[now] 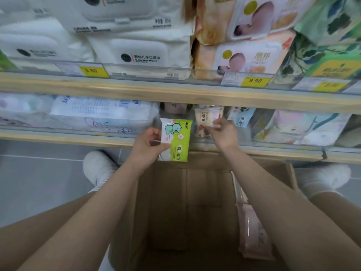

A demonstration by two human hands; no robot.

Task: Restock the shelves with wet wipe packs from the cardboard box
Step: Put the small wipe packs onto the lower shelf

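Note:
My left hand (pixel 146 144) grips a small green and white wet wipe pack (pixel 178 140) with a cartoon dinosaur, held upright at the front of the lower shelf (pixel 58 136). My right hand (pixel 224 133) pinches a pink and white wet wipe pack (pixel 207 118) that stands on that shelf just to the right. Below my arms sits the open cardboard box (pixel 172 208). Pink wet wipe packs (pixel 254 231) lean against its right inner wall.
The upper shelf (pixel 136 89) carries large white wipe packs (pixel 140 53) and baby-print packs (pixel 248 59), with yellow price tags (pixel 93 71) on its rail. Larger packs (pixel 101 114) fill the lower shelf on both sides. White slippers (pixel 98 167) rest on the grey floor.

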